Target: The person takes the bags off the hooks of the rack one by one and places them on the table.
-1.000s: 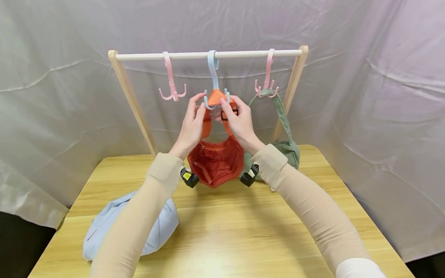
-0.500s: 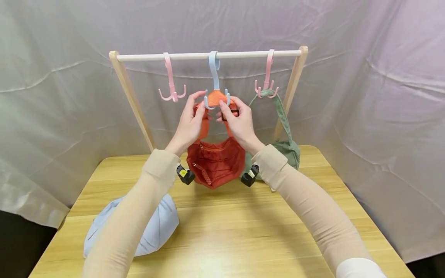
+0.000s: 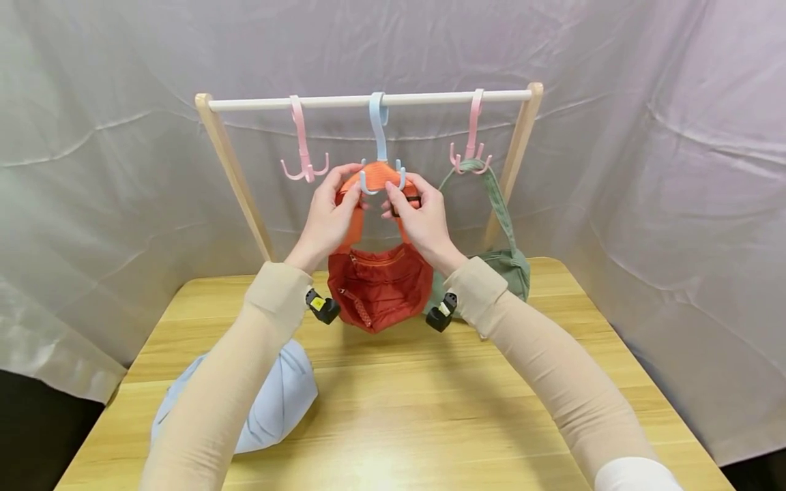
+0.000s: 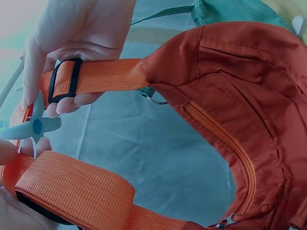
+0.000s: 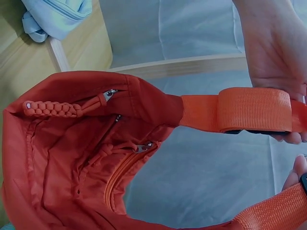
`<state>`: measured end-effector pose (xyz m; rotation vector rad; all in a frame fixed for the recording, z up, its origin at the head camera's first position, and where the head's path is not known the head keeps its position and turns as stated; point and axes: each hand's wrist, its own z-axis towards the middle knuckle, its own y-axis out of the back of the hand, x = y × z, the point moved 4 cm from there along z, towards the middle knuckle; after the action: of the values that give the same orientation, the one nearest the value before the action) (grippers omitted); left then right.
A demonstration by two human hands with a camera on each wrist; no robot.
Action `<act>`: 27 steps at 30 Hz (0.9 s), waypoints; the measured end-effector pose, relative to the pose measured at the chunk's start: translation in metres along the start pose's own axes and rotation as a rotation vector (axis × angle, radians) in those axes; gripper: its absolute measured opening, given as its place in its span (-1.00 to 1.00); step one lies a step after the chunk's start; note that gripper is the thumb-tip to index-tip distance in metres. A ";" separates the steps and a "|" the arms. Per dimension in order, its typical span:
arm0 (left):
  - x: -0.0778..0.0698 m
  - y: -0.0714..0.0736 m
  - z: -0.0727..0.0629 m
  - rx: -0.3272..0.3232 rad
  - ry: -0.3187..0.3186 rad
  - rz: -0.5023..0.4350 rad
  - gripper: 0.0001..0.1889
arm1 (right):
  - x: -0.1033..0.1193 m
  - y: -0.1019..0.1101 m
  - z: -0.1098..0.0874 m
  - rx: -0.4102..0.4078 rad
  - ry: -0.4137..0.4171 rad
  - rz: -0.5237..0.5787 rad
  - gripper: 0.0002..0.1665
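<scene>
A red bag [image 3: 381, 290] hangs above the table by its orange webbing strap [image 3: 382, 174], which lies across the prongs of a light blue hook [image 3: 379, 129]. My left hand [image 3: 328, 215] pinches the strap left of the hook, beside a thick folded-over part [image 4: 76, 184]. On the other side my right hand [image 3: 426, 219] holds the strap near its black buckle [image 4: 65, 80], fingers behind and thumb in front. In the right wrist view, the bag's zippers and a braided zipper pull [image 5: 53, 109] show. Some fingertips are hidden behind the strap.
A white rail [image 3: 245, 103] on wooden posts carries the blue hook and two pink hooks [image 3: 305, 160]. From the right pink hook [image 3: 473, 129] hangs a green bag [image 3: 518, 269]. A pale blue bag [image 3: 288, 402] lies on the wooden table [image 3: 393, 409], partly behind my left forearm.
My left hand has moved slightly left and down, drawing the strap wider over the blue hook. The right hand has stayed nearly still, and the red bag has shifted slightly left.
</scene>
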<state>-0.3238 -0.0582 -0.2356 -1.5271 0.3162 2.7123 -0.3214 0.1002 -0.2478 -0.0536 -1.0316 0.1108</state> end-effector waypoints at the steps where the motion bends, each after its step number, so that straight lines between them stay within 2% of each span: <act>1: 0.000 0.000 0.000 -0.002 0.000 0.002 -0.61 | 0.000 0.000 0.000 0.000 -0.001 -0.003 -0.71; 10: -0.002 0.003 0.002 -0.013 0.000 0.040 -0.63 | -0.003 0.000 0.000 0.002 -0.007 -0.027 -0.71; 19: -0.009 0.008 0.002 -0.017 0.010 0.087 -0.59 | -0.001 -0.002 0.001 0.025 0.006 -0.033 -0.70; 27: -0.018 0.011 0.007 -0.020 0.003 0.089 -0.62 | 0.000 -0.002 0.000 0.038 0.008 -0.039 -0.70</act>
<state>-0.3215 -0.0657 -0.2152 -1.5595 0.3664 2.7881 -0.3210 0.0985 -0.2476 0.0011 -1.0213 0.0944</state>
